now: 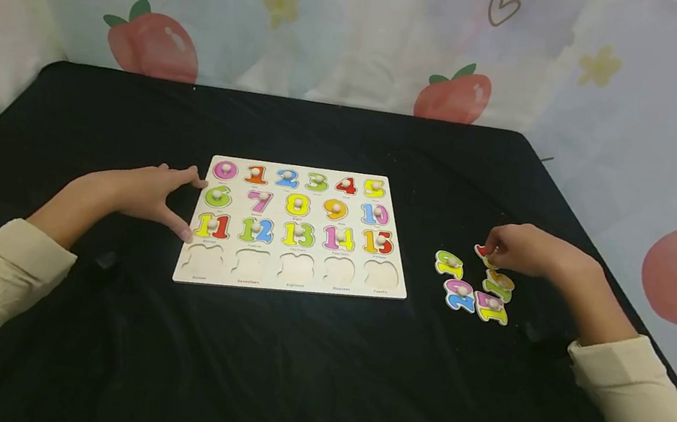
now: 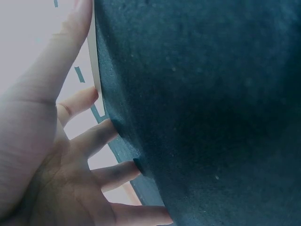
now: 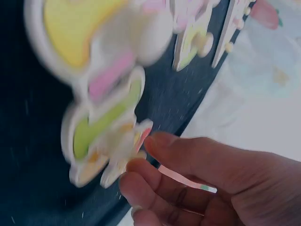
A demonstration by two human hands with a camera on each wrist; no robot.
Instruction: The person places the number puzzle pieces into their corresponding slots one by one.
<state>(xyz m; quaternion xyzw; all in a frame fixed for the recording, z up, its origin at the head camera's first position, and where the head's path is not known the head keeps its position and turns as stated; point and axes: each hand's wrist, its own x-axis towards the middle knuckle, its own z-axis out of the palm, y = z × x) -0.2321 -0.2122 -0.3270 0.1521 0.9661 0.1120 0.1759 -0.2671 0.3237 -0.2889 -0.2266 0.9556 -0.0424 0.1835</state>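
Observation:
A wooden number puzzle board (image 1: 294,290) lies flat on the black cloth, number pieces with round knobs filling its upper three rows. Along its bottom row are bare recesses. My left hand (image 1: 147,191) rests at the board's left edge, thumb and fingers spread and fairly straight. In the left wrist view, the thumb (image 2: 70,42) lies along the rim. Over on the right, my right hand (image 1: 526,250) pinches a red and yellow number piece (image 1: 481,250) between thumb and fingers; its knob is mostly hidden by the fingertips.
Several loose number pieces lie near the right hand: a green and yellow one (image 1: 449,263), a pink and blue one (image 1: 459,295), a pink and yellow one (image 1: 491,307) and an orange and green one (image 1: 499,285). A printed curtain (image 1: 340,22) hangs behind the table.

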